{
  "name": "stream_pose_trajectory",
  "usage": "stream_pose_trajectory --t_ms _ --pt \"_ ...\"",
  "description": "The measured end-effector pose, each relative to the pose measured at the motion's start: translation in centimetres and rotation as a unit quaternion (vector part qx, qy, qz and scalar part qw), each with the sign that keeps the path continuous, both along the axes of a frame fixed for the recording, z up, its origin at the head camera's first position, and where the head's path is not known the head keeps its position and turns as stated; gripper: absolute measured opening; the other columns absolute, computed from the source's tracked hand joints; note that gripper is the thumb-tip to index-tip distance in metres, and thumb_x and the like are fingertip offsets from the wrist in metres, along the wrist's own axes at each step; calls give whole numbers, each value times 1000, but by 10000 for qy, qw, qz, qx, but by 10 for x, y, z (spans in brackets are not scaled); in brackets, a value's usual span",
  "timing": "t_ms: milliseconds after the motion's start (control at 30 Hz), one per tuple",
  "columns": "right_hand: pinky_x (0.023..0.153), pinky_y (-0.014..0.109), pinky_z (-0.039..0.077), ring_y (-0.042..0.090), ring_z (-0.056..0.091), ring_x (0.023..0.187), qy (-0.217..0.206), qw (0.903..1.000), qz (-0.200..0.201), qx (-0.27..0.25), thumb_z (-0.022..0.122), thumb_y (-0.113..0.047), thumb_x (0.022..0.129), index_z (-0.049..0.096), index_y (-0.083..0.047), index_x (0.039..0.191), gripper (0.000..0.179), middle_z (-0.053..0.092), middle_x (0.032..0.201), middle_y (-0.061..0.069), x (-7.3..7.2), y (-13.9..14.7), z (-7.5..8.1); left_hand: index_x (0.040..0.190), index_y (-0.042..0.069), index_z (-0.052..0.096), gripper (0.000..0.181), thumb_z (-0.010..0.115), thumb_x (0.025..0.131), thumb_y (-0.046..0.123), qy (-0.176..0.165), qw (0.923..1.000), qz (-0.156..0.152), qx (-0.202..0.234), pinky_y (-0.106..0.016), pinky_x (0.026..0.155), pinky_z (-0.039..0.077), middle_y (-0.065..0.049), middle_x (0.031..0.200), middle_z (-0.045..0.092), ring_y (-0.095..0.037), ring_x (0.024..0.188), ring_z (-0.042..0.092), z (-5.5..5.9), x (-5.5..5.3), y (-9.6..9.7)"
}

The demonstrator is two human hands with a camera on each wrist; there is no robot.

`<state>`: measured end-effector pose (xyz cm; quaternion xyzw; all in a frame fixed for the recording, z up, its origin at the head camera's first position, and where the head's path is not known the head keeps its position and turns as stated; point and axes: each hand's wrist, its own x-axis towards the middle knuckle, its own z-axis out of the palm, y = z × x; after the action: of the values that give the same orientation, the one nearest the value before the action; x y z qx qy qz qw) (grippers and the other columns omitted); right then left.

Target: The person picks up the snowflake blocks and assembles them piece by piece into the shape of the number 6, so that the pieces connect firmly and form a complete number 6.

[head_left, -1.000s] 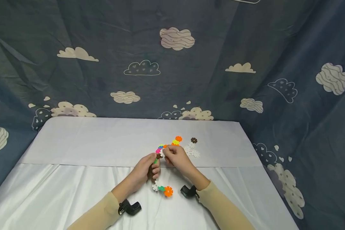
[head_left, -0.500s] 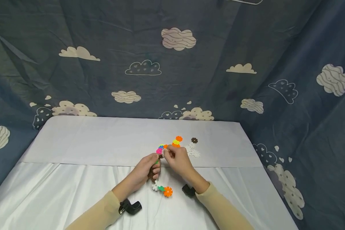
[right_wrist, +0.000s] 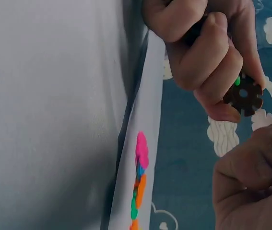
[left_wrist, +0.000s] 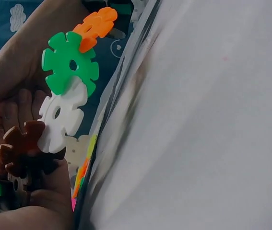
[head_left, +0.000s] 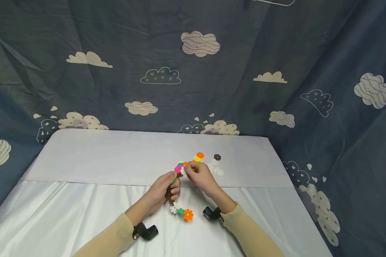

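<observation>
In the head view my left hand [head_left: 162, 187] grips a chain of flower-shaped plastic discs. From below its fingers hang a white disc [left_wrist: 61, 115], a green disc [left_wrist: 71, 62] and an orange disc [left_wrist: 97, 28]. Brown discs [left_wrist: 23, 146] sit inside the curled left fingers. One more brown disc [right_wrist: 251, 101] sticks out past the left fingertips, with a sliver of green beside it. My right hand [head_left: 199, 176] has its thumb and forefinger together on a white disc [head_left: 182, 171], right by that brown end; the fingers hide most of it.
Behind the hands, pink [head_left: 178, 169], blue, orange and yellow discs lie in a row on the white table [head_left: 99, 157]. White discs [head_left: 216, 169] are piled right of the right hand, with a loose brown disc [head_left: 217, 157] beyond them. A cloud-print curtain [head_left: 161, 100] hangs around the table.
The right hand has shifted and turned slightly at the brown end of the chain, its fingertips staying on the white disc. The left hand stays almost still.
</observation>
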<state>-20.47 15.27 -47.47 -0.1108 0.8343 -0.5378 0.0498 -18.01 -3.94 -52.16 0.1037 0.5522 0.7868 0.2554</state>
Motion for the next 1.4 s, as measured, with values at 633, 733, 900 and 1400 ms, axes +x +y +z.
stream_pose_trajectory --t_ms 633,733,900,1400 --pt "58 22 36 9 42 59 456 9974 -25 551 54 -36 112 63 -10 83 41 49 64 -3 -4 -1 -10 134 4 51 40 47 114 39 96 9952 771 -601 -26 62 52 2 80 49 -11 68 50 3 -2 2" --pt "56 24 37 13 44 59 162 9982 -458 343 49 -41 113 71 -6 98 44 54 66 0 -16 11 -11 146 4 53 44 52 113 33 75 9912 1110 -711 -27 67 59 0 87 61 -11 70 61 2 -4 0" --pt "54 25 35 17 43 61 -198 9930 -1161 109 49 -40 113 70 1 113 46 52 70 3 -37 43 -5 144 1 53 38 49 113 21 -124 9907 1208 -614 -31 76 65 -12 108 68 -14 74 70 0 -6 -5" --pt "63 29 43 18 52 66 -933 9746 199 2027 73 -25 100 68 -5 125 32 60 77 7 -65 155 -5 147 13 52 36 51 112 22 184 9903 1219 -641 -23 58 53 -9 102 61 -13 64 56 0 -5 -6"
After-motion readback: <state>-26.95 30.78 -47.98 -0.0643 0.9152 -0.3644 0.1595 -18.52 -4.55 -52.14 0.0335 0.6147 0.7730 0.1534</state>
